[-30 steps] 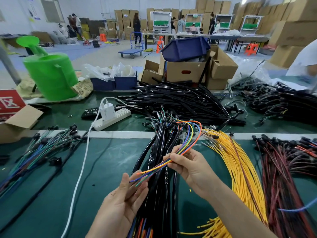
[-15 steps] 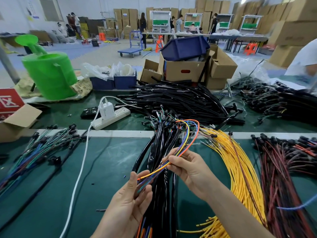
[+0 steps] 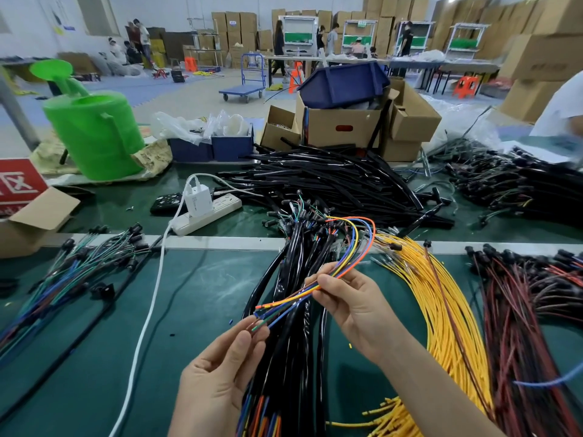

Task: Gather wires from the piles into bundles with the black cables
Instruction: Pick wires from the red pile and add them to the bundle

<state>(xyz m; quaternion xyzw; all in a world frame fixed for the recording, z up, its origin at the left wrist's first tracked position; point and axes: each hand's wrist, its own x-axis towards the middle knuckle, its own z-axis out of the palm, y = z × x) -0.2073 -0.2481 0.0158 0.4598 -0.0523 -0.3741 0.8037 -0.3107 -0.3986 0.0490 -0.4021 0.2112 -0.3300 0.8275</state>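
Note:
My right hand (image 3: pixel 353 298) pinches a small bunch of coloured wires (image 3: pixel 356 244), orange, yellow, blue and green, which arches up and back over the pile. My left hand (image 3: pixel 220 370) holds the loose ends of those wires at its fingertips, thumb against fingers. Both hands hover above a long pile of black cables (image 3: pixel 293 310) with coloured wire ends, lying lengthwise on the green table (image 3: pixel 195 294). To the right lies a heap of yellow wires (image 3: pixel 441 310), and beyond it a heap of red and black wires (image 3: pixel 520 326).
At the left lies a pile of green and blue wires (image 3: pixel 63 272). A white power strip (image 3: pixel 208 212) with a cord runs down the table. Behind are loose black tubes (image 3: pixel 331 181), cardboard boxes (image 3: pixel 344 124), a green watering can (image 3: pixel 94 134) and another person's sleeve (image 3: pixel 564 108).
My left hand has slid along the coloured wires to their loose ends and now pinches them at the fingertips. My right hand keeps its hold and has barely shifted.

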